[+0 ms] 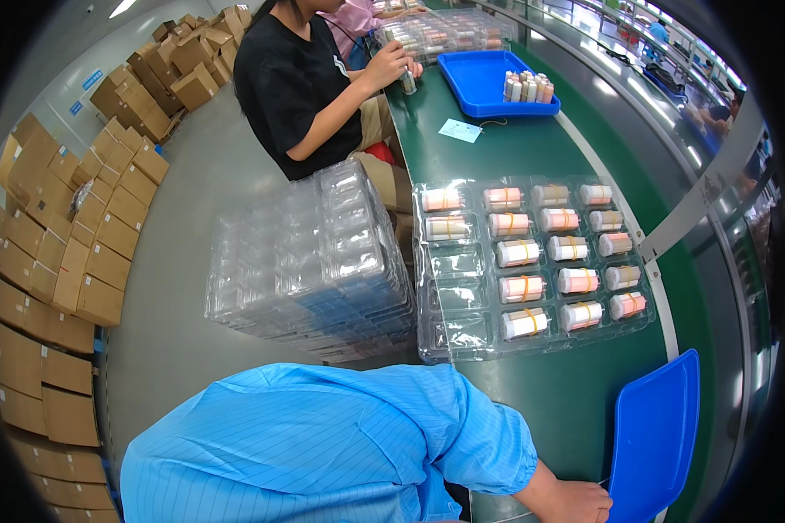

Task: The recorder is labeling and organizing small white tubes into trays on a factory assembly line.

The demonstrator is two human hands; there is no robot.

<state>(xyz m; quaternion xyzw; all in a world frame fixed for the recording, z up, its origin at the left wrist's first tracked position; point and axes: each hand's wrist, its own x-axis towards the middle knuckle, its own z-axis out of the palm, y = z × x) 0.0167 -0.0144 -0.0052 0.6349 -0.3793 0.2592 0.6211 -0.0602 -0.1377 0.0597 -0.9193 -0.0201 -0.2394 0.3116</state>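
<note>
My left hand, reaching from a light-blue striped sleeve, is at the lower right with its fingers curled. Its fingertips meet the near edge of a blue plastic tray; what they pinch is hidden. My right hand is out of view. Beyond the arm, on the green table, lies a clear plastic blister tray. Several small white, pink and beige cylinders lie on their sides in its pockets, many with an orange band around the middle. The near pockets of its left column show bare plastic.
Left of the table stands a tall stack of clear blister trays. A co-worker in black handles a cylinder near another blue tray with upright cylinders. A paper slip lies nearby. Cardboard boxes line the left; a metal post rises right.
</note>
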